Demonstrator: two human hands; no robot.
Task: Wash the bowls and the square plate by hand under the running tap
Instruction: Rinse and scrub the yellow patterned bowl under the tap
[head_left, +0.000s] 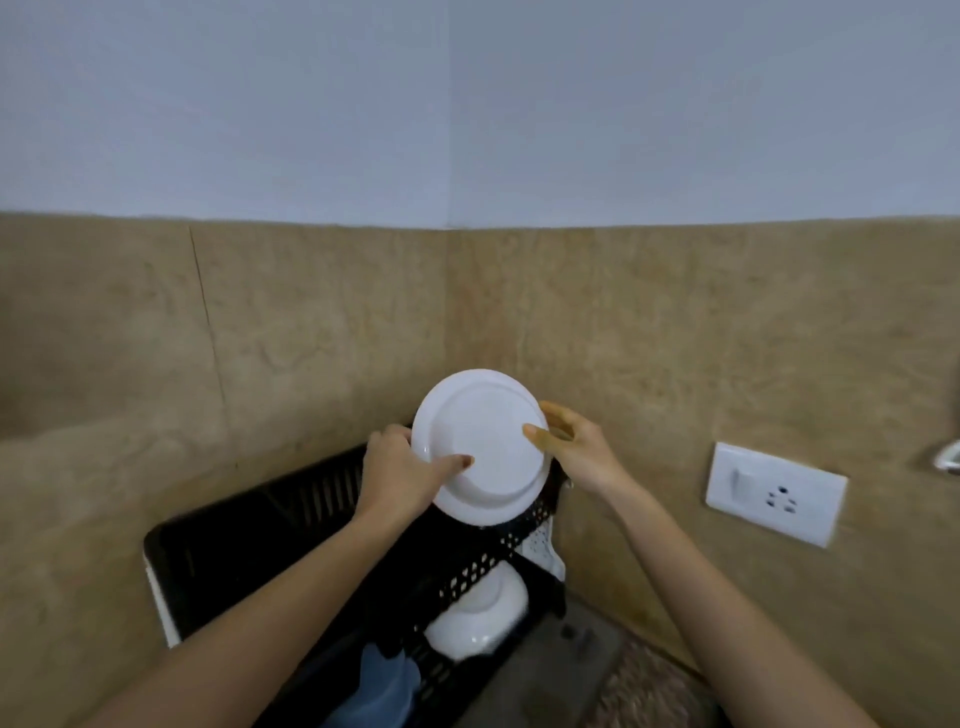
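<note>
I hold a round white bowl (480, 441) tilted upright above a black perforated basket (270, 540), its underside facing me. My left hand (402, 475) grips its left rim, thumb lying across the base. My right hand (571, 449) pinches the right rim between thumb and fingers. Lower in the basket lies another white bowl (480, 613), upside down, partly hidden behind the basket wall. A white perforated piece (543, 545) shows at the basket's right corner. No tap or square plate is visible.
The basket stands in a corner of beige stone-tiled wall (675, 332). A white switch and socket plate (776, 493) is fixed to the right wall. A blue object (384, 686) lies in the basket's near part. A speckled counter (644, 691) lies at lower right.
</note>
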